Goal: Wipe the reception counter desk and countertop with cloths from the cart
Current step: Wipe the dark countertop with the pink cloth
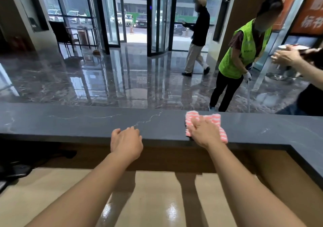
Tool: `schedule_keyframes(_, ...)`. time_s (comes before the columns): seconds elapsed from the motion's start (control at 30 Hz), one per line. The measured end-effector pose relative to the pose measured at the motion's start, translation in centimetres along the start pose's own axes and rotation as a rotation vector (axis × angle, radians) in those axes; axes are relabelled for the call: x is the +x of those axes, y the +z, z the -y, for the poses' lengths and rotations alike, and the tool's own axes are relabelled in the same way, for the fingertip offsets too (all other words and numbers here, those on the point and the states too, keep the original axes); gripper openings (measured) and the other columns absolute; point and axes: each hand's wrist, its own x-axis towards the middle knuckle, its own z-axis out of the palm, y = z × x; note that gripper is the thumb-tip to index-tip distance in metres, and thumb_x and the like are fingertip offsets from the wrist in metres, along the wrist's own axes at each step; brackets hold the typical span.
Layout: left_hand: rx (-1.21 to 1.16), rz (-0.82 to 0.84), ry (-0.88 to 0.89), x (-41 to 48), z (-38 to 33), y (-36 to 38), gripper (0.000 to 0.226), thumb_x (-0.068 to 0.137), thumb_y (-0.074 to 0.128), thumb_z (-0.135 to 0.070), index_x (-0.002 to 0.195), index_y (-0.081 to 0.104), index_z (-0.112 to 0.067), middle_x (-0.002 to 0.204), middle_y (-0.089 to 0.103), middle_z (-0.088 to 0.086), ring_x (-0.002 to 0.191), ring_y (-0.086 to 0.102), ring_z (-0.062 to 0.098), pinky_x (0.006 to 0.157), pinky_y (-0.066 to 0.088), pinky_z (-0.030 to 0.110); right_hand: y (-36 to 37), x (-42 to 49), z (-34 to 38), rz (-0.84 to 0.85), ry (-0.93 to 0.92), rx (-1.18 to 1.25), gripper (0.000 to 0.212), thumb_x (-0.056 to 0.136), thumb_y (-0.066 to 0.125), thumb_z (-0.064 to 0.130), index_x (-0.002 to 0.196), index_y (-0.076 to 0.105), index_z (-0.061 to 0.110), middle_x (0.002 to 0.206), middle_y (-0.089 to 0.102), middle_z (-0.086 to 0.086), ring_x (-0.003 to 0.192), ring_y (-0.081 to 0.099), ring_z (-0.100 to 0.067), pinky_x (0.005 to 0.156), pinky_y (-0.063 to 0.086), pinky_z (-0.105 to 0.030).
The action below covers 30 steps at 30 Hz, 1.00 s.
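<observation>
head: right hand point(202, 132) seemingly presses cloth point(214, 118) onto countertop point(70, 122)

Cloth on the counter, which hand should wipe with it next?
Right. The right hand presses on the pink striped cloth on the dark countertop, so it can likely just slide along. The left hand rests at the countertop's near edge, holding nothing, apart from the cloth.

**One legible sign, at two o'clock**

The orange-red wall sign with large white characters point(312, 12) at two o'clock reads "标书" along its lower edge. The characters above are cut off. The neighbouring orange panel point(284, 1) shows only fragments. Small print on the fluorescent green mesh vest point(244, 52) is too small to read.
</observation>
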Motion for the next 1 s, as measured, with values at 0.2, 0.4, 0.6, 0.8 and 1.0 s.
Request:
schedule_keyframes(0.2,0.143,-0.033,0.059,0.6,0.4,0.1,0.024,0.101,0.037,-0.03,0.108,0.06,-0.028,0.11,0.066,-0.008,0.101,0.062,0.011,0.118,0.009,0.04,2.2,0.5,11.1,0.094,-0.321,-0.003,0.05,0.105,0.023,0.041,0.153,0.024,0.027,0.162,0.012,-0.004,0.148,0.013,-0.029,0.119,0.012,-0.046)
schedule_keyframes(0.4,0.173,-0.084,0.031,1.0,0.2,0.5,0.02,0.097,0.044,-0.021,0.099,0.062,-0.03,0.099,0.068,-0.009,0.098,0.063,0.01,0.119,0.002,0.04,1.8,1.7,11.4,0.158,-0.461,-0.044,0.05,0.106,0.019,0.038,0.154,0.018,0.028,0.163,0.007,-0.002,0.15,0.007,-0.024,0.12,0.008,-0.042)
schedule_keyframes(0.6,0.185,-0.073,0.022,1.1,0.2,1.0,0.018,0.097,0.042,-0.017,0.093,0.057,-0.026,0.097,0.065,-0.007,0.093,0.063,0.01,0.121,0.0,0.04,0.2,3.9,1.5,0.091,-0.295,-0.069,0.051,0.105,0.023,0.041,0.153,0.025,0.026,0.161,0.018,-0.002,0.147,0.019,-0.024,0.117,0.018,-0.042)
schedule_keyframes(0.8,0.187,-0.049,0.038,1.5,0.7,1.1,0.022,0.101,0.036,-0.029,0.099,0.058,-0.028,0.109,0.066,-0.011,0.1,0.063,0.009,0.12,0.0,0.042,-1.1,6.1,-9.9,0.056,-0.014,-0.051,0.054,0.101,0.027,0.047,0.15,0.031,0.025,0.158,0.026,-0.007,0.142,0.028,-0.03,0.115,0.023,-0.048)
schedule_keyframes(1.0,0.203,-0.073,0.066,1.3,0.4,0.8,0.021,0.101,0.035,-0.033,0.09,0.052,-0.029,0.112,0.066,-0.009,0.102,0.062,0.011,0.12,0.004,0.041,-1.8,6.0,-7.7,0.064,0.144,-0.09,0.049,0.103,0.026,0.037,0.149,0.03,0.02,0.158,0.021,-0.011,0.143,0.023,-0.032,0.112,0.023,-0.046)
